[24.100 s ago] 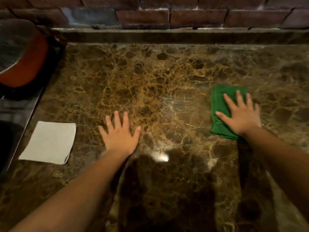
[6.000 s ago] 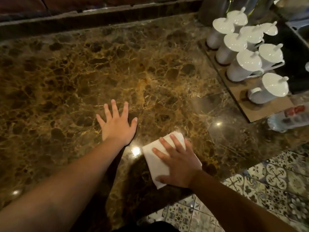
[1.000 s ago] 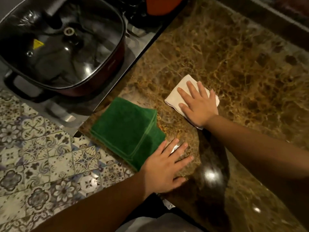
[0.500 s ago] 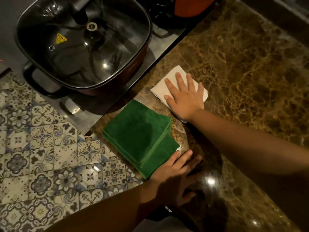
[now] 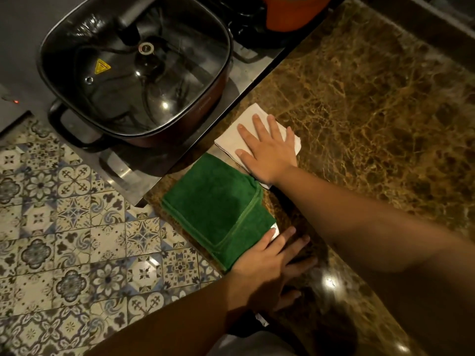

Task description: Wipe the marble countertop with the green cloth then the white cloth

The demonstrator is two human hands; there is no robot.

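Note:
The brown marble countertop [image 5: 372, 104] fills the right side of the view. A folded green cloth [image 5: 218, 209] lies at its near left corner. Just beyond it lies the white cloth [image 5: 231, 140], close to the counter's left edge. My right hand [image 5: 267, 150] presses flat on the white cloth with fingers spread, covering its right part. My left hand [image 5: 267, 268] rests flat on the marble beside the green cloth's near corner, fingers apart, holding nothing.
A square dark-red pot with a glass lid [image 5: 136, 70] stands on a steel stove top [image 5: 246, 73] left of the counter. An orange pot [image 5: 290, 11] sits behind it. Patterned floor tiles [image 5: 64, 227] show below on the left.
My right hand has slid the white cloth left toward the counter's edge by the stove, ending just beyond the green cloth. My left hand stays planted near the green cloth's corner.

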